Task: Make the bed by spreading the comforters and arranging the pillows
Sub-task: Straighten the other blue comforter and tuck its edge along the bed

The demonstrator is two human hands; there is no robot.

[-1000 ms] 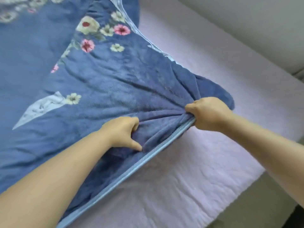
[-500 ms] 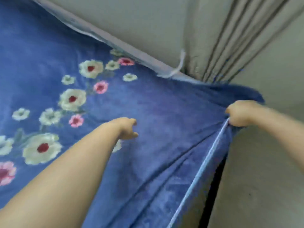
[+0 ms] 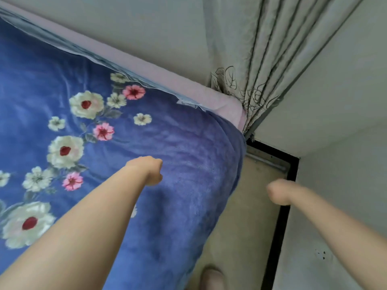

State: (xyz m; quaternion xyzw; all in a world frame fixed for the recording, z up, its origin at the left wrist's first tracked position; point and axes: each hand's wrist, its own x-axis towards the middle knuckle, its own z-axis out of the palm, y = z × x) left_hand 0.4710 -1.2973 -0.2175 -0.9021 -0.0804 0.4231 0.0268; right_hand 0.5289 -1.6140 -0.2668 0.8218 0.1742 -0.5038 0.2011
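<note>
A blue fleece comforter (image 3: 184, 155) with white and pink flowers lies spread flat over the bed, and its right edge hangs down the bedside. A strip of pink sheet (image 3: 188, 91) shows along the far edge by the wall. My left hand (image 3: 147, 170) is curled into a fist over the comforter near its right edge, with no fabric bunched in it. My right hand (image 3: 279, 192) is blurred, curled, and hangs off the bed above the floor, apart from the comforter. No pillow is in view.
A grey-green curtain (image 3: 261, 59) hangs in the corner at the bed's far end, touching the sheet. A narrow strip of beige floor (image 3: 240, 227) runs between the bed and the wall, edged by a black skirting (image 3: 280, 227). My foot (image 3: 211, 277) stands there.
Both hands held the comforter's trimmed edge and pulled it over the bare pink sheet. Now the comforter covers the bed, the right hand has let go and dropped off the side.
</note>
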